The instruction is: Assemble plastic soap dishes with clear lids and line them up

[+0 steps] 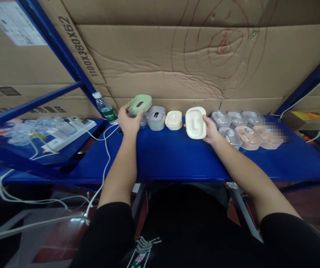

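My left hand (128,120) is closed on a light green lid (146,99) with a dark oval slot, held over a clear container at the back of the blue table. A cream lid (196,124) is tilted up in my right hand (211,130), its moulded face toward me; the fingers wrap round its right edge. Between the hands stand a greyish-purple lidded container (156,115) and a small stack of cream lids (173,119). To the right of my right hand, several finished-looking clear containers (248,137) with grey or peach tints sit in two rows.
A water bottle (107,109) stands left of my left hand. White cables (106,149) run over the table's left side, near a power strip (67,137) and clear plastic bags (34,130). Cardboard (148,59) walls the back, and blue shelf posts (59,44) rise at the sides.
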`<state>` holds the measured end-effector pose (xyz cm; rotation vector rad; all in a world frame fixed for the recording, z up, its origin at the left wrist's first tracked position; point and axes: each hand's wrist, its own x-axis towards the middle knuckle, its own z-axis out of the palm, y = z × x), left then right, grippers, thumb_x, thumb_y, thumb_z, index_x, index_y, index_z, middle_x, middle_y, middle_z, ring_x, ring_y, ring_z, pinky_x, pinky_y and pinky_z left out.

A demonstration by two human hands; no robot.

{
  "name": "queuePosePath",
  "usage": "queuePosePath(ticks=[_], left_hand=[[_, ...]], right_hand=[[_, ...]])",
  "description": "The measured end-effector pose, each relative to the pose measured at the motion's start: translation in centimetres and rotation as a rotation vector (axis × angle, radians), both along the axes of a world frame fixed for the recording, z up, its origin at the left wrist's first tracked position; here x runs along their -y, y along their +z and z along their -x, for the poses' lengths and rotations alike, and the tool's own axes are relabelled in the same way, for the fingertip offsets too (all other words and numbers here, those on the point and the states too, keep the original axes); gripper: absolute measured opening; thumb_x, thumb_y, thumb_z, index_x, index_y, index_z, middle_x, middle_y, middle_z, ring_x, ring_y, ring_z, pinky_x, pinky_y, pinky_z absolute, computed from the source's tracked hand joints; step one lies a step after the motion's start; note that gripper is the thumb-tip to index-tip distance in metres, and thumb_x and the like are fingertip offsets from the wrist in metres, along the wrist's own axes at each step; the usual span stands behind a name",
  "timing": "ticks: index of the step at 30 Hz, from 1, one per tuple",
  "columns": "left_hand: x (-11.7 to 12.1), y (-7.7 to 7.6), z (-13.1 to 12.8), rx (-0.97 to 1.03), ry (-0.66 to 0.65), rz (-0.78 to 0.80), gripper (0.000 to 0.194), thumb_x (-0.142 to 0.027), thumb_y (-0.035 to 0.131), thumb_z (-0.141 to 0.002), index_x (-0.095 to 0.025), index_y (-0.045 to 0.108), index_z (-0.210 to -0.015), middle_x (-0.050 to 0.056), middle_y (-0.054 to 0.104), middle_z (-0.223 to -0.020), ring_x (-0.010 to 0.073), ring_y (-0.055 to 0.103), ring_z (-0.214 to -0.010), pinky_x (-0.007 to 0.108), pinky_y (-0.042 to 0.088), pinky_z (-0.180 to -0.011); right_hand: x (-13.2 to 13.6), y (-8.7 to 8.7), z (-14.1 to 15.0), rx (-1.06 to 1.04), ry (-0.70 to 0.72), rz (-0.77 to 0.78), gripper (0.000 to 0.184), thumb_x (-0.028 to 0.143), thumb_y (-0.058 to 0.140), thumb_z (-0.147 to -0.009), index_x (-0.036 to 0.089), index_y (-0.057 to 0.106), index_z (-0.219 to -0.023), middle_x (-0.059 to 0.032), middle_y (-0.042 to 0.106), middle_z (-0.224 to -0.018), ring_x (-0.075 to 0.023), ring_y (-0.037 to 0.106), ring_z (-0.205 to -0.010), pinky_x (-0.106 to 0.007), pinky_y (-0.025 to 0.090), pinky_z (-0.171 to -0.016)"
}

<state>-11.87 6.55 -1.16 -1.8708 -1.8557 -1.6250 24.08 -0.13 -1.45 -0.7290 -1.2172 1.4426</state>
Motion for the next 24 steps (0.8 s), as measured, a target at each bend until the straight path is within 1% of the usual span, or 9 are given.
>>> queuePosePath(ticks=[2, 4, 8, 13, 16, 20, 24], left_hand=[[0.5, 0.1, -1.5, -0.032, 0.038, -0.011, 0.063, -0.051, 0.082, -0.085, -0.018, 0.062, -0.136, 0.016, 0.068, -0.142, 0.0352, 0.063, -0.136, 0.046, 0.049, -0.115], [1.0, 0.2, -2.9, -0.081, 0.048, 0.013, 0.063, -0.05, 0.086, -0.08, -0.018, 0.065, -0.131, 0.015, 0.071, -0.139, 0.0357, 0.065, -0.133, 0.046, 0.046, -0.117], [1.8, 0.2, -4.8, -0.14, 0.079, 0.089, 0.061, -0.053, 0.086, -0.081, -0.021, 0.067, -0.13, 0.016, 0.071, -0.139, 0.0392, 0.062, -0.136, 0.052, 0.04, -0.121], [1.7, -0.2, -5.4, -0.157, 0.087, 0.139, 0.072, -0.058, 0.084, -0.083, -0.022, 0.064, -0.142, 0.019, 0.064, -0.146, 0.0443, 0.053, -0.145, 0.06, 0.026, -0.128], [1.4, -0.5, -5.7, -0.172, 0.083, 0.162, 0.077, -0.06, 0.085, -0.08, -0.021, 0.064, -0.142, 0.021, 0.062, -0.147, 0.0456, 0.051, -0.145, 0.062, 0.019, -0.131], [1.2, -0.7, -6.0, -0.187, 0.062, 0.171, 0.079, -0.063, 0.086, -0.079, -0.021, 0.065, -0.143, 0.02, 0.062, -0.146, 0.0455, 0.051, -0.145, 0.063, 0.019, -0.131], [1.1, -1.0, -6.1, -0.184, 0.041, 0.141, 0.087, -0.065, 0.086, -0.078, -0.02, 0.062, -0.148, 0.022, 0.061, -0.148, 0.0461, 0.051, -0.145, 0.063, 0.019, -0.131]], right_hand=[[0.0, 0.0, 0.1, -0.058, 0.016, 0.019, 0.072, 0.078, 0.068, -0.079, 0.021, 0.072, -0.123, -0.0139, 0.084, -0.103, -0.042, 0.078, -0.114, -0.06, 0.065, -0.097], [0.1, -0.1, 0.2, -0.106, 0.016, 0.037, 0.067, 0.074, 0.068, -0.081, 0.021, 0.071, -0.121, -0.0138, 0.084, -0.101, -0.0415, 0.078, -0.114, -0.059, 0.066, -0.096], [0.2, 0.0, 0.3, -0.116, 0.016, 0.06, 0.063, 0.072, 0.068, -0.082, 0.022, 0.07, -0.12, -0.0139, 0.084, -0.104, -0.0411, 0.078, -0.116, -0.06, 0.066, -0.096], [0.5, 0.2, 0.5, -0.07, 0.02, 0.036, 0.069, 0.076, 0.068, -0.08, 0.022, 0.07, -0.123, -0.0145, 0.084, -0.106, -0.0421, 0.077, -0.119, -0.061, 0.066, -0.096], [0.6, 0.3, 0.5, -0.04, 0.014, 0.028, 0.07, 0.077, 0.067, -0.08, 0.021, 0.07, -0.122, -0.0152, 0.084, -0.107, -0.042, 0.077, -0.119, -0.061, 0.065, -0.097], [0.5, 0.2, 0.4, -0.012, 0.013, 0.029, 0.07, 0.077, 0.066, -0.079, 0.021, 0.07, -0.121, -0.0156, 0.084, -0.108, -0.0417, 0.077, -0.118, -0.06, 0.065, -0.098], [0.5, 0.1, 0.3, 0.013, 0.014, 0.021, 0.071, 0.08, 0.063, -0.08, 0.021, 0.07, -0.119, -0.0161, 0.083, -0.107, -0.0418, 0.076, -0.119, -0.061, 0.064, -0.099]])
